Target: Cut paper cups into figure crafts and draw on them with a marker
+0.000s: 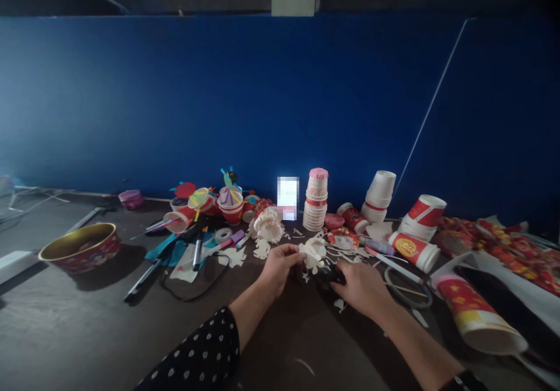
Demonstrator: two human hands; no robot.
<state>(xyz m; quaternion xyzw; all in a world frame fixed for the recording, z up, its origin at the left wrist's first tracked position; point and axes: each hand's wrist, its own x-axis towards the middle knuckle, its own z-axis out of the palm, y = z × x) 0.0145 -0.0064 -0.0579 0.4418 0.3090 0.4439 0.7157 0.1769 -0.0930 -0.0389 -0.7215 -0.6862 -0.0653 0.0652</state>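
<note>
Pinched between the thumb and fingers of my left hand is a white paper cutout with a wavy, petal-like edge. Close to its right side, my right hand is closed around what look like black-handled scissors; their blades are hard to make out in the shadow. Small paper scraps lie under and around both hands. Just beyond my left hand stands a curled white paper piece, with flat scalloped cutouts beside it.
A stack of paper cups stands behind my hands. More cups and a red cup on its side are at right, near a dark phone-like slab. Left are a gold-lined bowl, a marker and a tape roll.
</note>
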